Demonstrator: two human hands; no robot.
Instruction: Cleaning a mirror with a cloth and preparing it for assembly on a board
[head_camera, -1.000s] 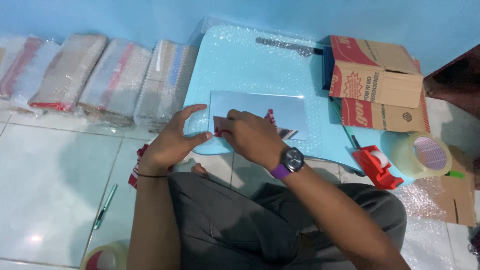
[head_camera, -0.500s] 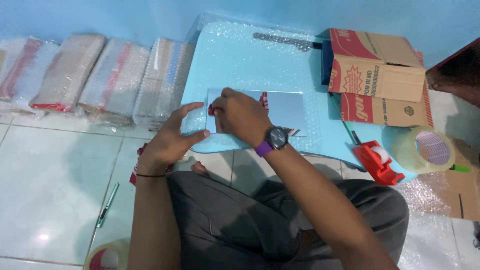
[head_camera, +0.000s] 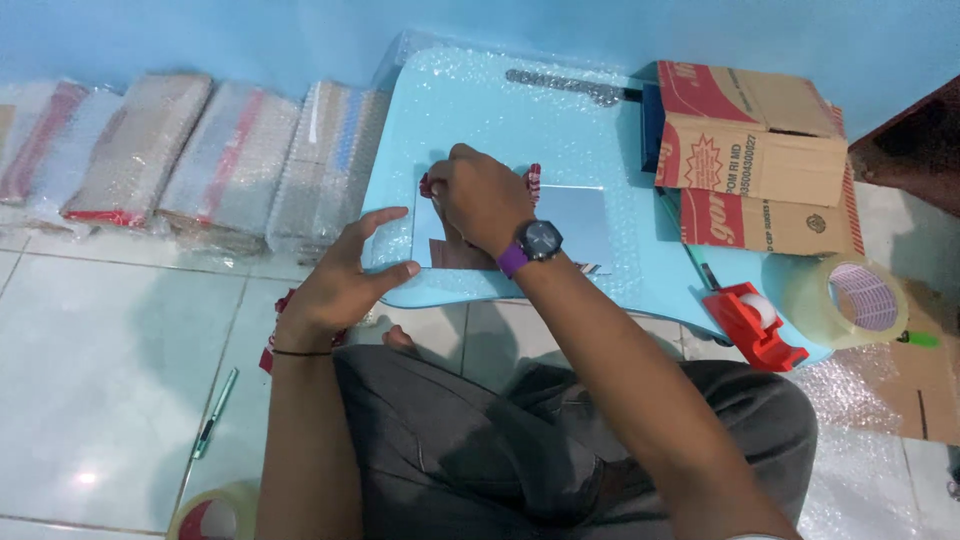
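A flat package (head_camera: 575, 225) wrapped in pale blue bubble wrap lies on a light blue low table (head_camera: 480, 110) covered with bubble wrap. My right hand (head_camera: 480, 200), with a dark watch on a purple strap, presses down on the package's left end, fingers pinching near a red-edged corner. My left hand (head_camera: 345, 275) rests at the table's front left edge, fingers spread, thumb touching the wrap beside the package. My grey trousers fill the lower middle of the view.
Several bubble-wrapped bundles (head_camera: 230, 160) line the wall at left. A cardboard box (head_camera: 760, 150) stands at the table's right. A red tape dispenser with clear tape (head_camera: 810, 305) sits at the front right. A green pen (head_camera: 214, 412) and a tape roll (head_camera: 212, 515) lie on the tiled floor.
My right hand has slid leftward across the package, from its middle to its left end. My left hand has stayed near the table's front left edge.
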